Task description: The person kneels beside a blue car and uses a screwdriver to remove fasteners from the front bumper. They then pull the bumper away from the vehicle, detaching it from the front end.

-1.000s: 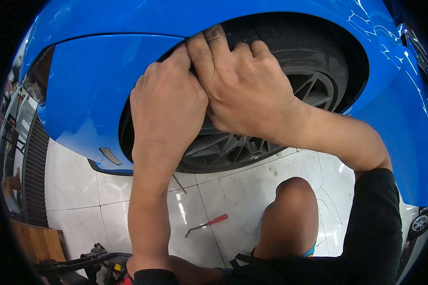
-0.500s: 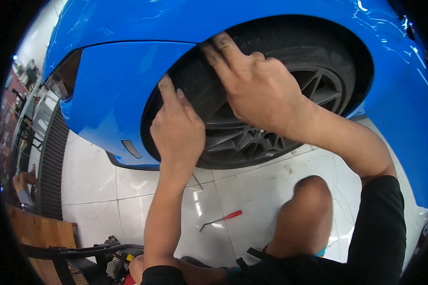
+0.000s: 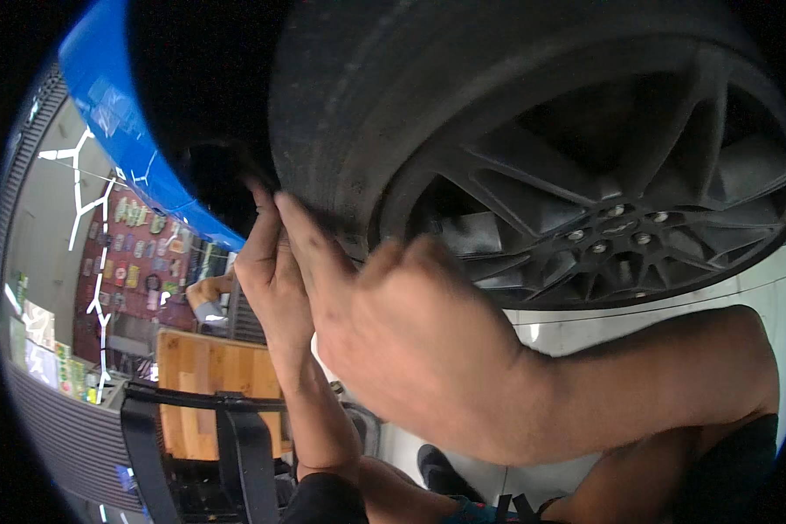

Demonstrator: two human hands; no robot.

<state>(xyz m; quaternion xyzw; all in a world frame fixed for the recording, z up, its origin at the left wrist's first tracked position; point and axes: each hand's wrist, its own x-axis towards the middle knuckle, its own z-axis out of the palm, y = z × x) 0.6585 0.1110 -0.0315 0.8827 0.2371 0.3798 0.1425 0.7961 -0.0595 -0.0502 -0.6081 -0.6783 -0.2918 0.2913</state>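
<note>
A dark tyre (image 3: pixel 323 113) with a black multi-spoke wheel rim (image 3: pixel 611 196) fills the upper right, close by. To its left, the blue car body panel (image 3: pixel 118 131) borders the dark wheel arch (image 3: pixel 205 79). My left hand (image 3: pixel 272 275) reaches up into the gap between panel edge and tyre, fingers stretched, tips partly lost in shadow. Beside it, my right hand (image 3: pixel 410 332) has its index finger extended to the same gap beside the tyre tread; its other fingers are bent. I see no tool in either hand.
At the lower left stand a wooden board (image 3: pixel 188 380) and a black frame (image 3: pixel 236 445). A person's arm (image 3: pixel 210 293) shows behind the panel. Beyond it is a red wall (image 3: pixel 135 271) hung with small items. Below lies the white tiled floor (image 3: pixel 402 445).
My view has come nearer the wheel and swung left. My right hand has moved from the top of the arch down beside my left hand. The red-handled tool on the floor is out of view.
</note>
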